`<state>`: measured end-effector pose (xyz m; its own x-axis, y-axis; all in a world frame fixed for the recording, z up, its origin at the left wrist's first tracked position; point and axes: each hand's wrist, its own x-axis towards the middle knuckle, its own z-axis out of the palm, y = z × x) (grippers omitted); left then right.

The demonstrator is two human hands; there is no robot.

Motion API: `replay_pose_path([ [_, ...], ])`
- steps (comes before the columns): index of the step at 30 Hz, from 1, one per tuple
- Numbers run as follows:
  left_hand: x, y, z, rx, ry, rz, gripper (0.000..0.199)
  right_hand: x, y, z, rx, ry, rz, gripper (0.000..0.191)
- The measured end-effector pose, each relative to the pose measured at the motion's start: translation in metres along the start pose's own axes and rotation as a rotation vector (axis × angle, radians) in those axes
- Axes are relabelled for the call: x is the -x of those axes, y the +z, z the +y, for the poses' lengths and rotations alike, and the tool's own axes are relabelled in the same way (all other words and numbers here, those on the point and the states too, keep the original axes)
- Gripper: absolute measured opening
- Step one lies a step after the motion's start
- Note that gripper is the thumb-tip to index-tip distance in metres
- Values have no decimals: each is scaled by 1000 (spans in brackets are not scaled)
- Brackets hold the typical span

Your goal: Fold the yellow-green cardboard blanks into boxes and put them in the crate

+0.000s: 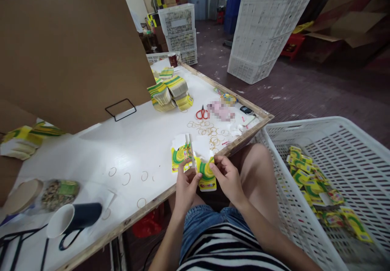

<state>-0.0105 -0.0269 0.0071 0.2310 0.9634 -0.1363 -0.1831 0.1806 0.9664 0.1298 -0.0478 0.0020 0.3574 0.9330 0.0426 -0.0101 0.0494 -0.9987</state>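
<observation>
Between my two hands is a small yellow-and-green printed carton, held just past the table's front edge with its white flaps sticking up. My left hand pinches its left side, thumb on the printed face. On the right side, the fingers of my right hand are closed against the carton's edge. A few more cartons lie on the table right behind my left hand, their white flaps pointing away. Loose rubber bands are scattered beyond them, near red-handled scissors.
Stacks of flat cartons stand farther back. A white basket at my right contains several folded cartons. A dark mug lies at left near a jar. A large cardboard sheet rises behind the table; crates are stacked beyond.
</observation>
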Motion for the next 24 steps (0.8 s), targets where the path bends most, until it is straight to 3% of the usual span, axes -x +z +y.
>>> replay_pose_path([
  [4,5,-5,10,-2,1,-130,80,-4,-8,-4,-66,-53,-164,44],
  [7,7,-12,17,25,-61,-258,77,-7,-15,-7,-94,-35,-304,34],
  [10,9,-18,19,81,-141,-351,73,-7,-22,-10,-56,-38,-352,23],
  [13,12,-20,18,86,-213,-417,62,-6,-26,-10,-4,-30,-391,29],
  [18,16,-17,10,109,-228,-420,45,-6,-24,-7,60,-106,-368,33],
  [21,17,-13,7,106,-177,-372,65,-6,-20,-4,4,-79,-276,22],
  [24,16,-11,6,72,-153,-351,78,-7,-19,-3,-23,-56,-222,33],
])
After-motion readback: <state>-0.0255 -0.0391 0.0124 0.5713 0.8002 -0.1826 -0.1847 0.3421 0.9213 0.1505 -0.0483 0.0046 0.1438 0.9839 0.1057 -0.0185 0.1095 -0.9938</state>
